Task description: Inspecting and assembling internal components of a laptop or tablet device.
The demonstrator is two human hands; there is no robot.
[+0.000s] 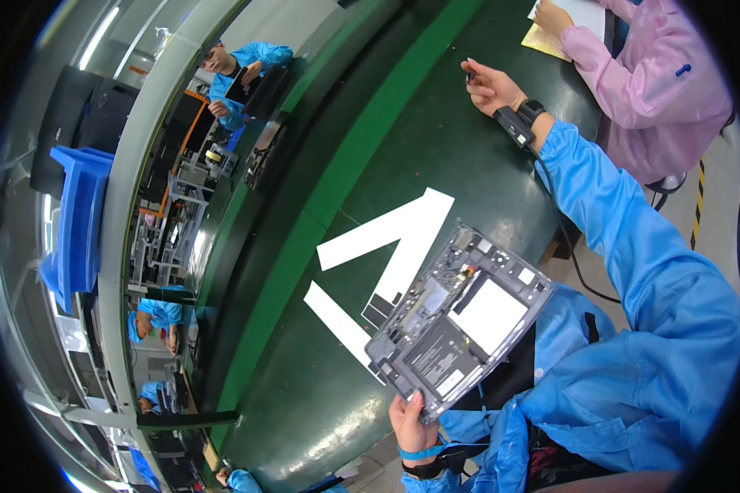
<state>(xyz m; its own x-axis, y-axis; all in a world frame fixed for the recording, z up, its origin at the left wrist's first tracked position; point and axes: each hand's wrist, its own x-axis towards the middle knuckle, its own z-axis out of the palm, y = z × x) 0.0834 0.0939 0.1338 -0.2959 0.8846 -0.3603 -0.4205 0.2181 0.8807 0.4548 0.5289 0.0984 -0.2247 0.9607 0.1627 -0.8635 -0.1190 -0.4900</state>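
Observation:
My left hand (412, 417) grips the near corner of an opened laptop base (436, 300), thumb on top and the other fingers underneath. The base is tilted, its inside uncovered: a dark battery (440, 359), a circuit board and a large white label (489, 314) show. My right hand (495, 89) is stretched away over the green bench, pinching a small dark piece (470, 77) between thumb and fingers; its kind is too small to tell. A black wrist device with a cable sits on the right wrist. Flat white strips (386, 226) lie on the bench beside the laptop base.
The dark green bench (329, 394) runs lengthwise with a brighter green band (362, 156). A person in a pink smock (658, 90) sits close by my right hand, near papers (551, 41). Blue-clad co-workers (251, 62) work across the bench. Blue bins (82, 214) stand beyond.

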